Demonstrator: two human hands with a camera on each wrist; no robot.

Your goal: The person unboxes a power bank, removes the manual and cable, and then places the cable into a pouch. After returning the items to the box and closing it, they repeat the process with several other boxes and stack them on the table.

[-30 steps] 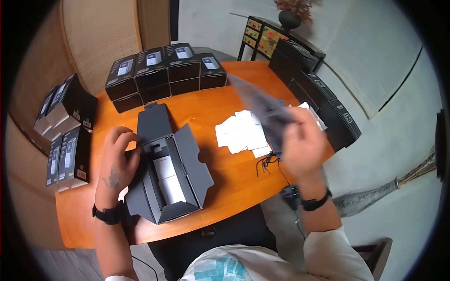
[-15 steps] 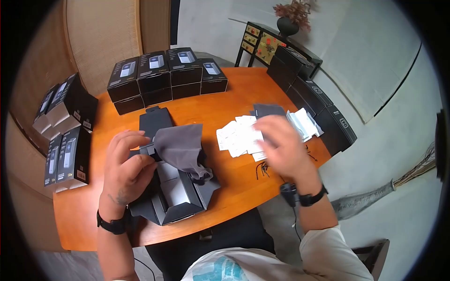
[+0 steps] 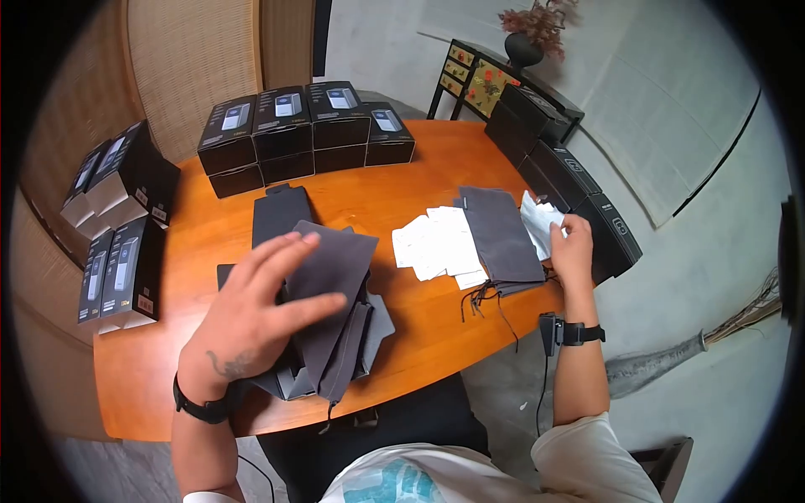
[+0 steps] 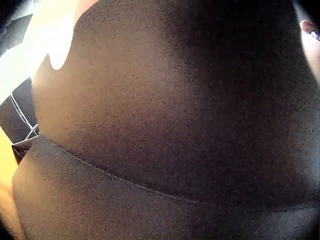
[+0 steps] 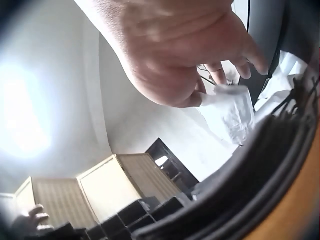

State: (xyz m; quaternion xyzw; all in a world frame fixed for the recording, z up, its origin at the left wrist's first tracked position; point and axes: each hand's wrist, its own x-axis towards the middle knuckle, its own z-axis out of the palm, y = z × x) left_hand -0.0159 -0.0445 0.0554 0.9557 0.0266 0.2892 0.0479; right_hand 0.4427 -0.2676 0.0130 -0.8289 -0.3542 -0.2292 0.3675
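In the head view my left hand [image 3: 256,314] has its fingers spread, overlapping a grey drawstring pouch [image 3: 335,272] on top of an open black box [image 3: 283,222]. The pouch hides most of the box's inside, and its cloth [image 4: 140,115] fills the left wrist view. On the right, my right hand [image 3: 573,251] pinches a white plastic packet [image 3: 538,225] between thumb and fingers. That packet [image 5: 230,112] looks thin and translucent in the right wrist view. Beside it lies a stack of grey drawstring pouches [image 3: 503,239], cords toward me.
White paper slips [image 3: 432,243] lie left of the pouch stack. Black product boxes [image 3: 310,126] stand two high at the back, more boxes [image 3: 122,251] at the left edge, and plain-sided black boxes [image 3: 579,184] along the right edge of the wooden table [image 3: 193,360].
A pouch came from the right-hand stack onto the open box. My right hand moved back to the right and now pinches a white packet. My left hand's fingers have spread.
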